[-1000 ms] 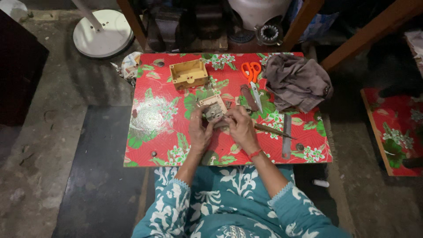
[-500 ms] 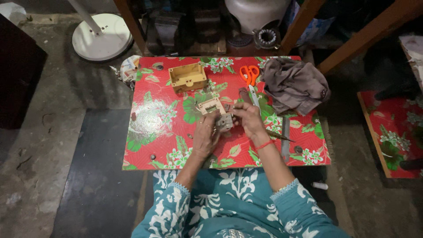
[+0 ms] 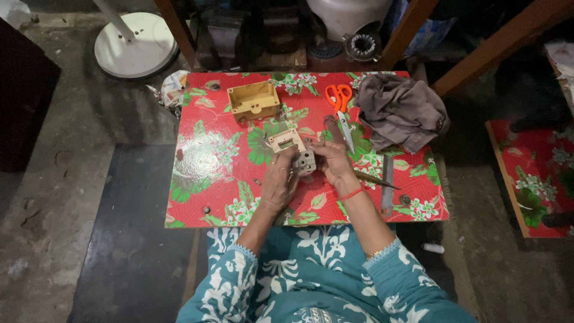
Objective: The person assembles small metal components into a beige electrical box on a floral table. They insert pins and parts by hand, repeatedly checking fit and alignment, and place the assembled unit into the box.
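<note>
Both hands, left hand [image 3: 280, 179] and right hand [image 3: 332, 162], pinch a small grey switch block [image 3: 305, 161] just below the beige cover plate [image 3: 286, 141] on the bench [image 3: 203, 161].

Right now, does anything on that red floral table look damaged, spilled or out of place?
Nothing looks spilled or broken. Both hands, left hand and right hand, hold a small grey part over the table. The brown cloth lies crumpled at the far right corner, beside the orange scissors.

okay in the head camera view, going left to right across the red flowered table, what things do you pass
Yellow plastic box → left hand → small grey block held in both hands → right hand → orange-handled scissors → crumpled grey-brown cloth.
</note>
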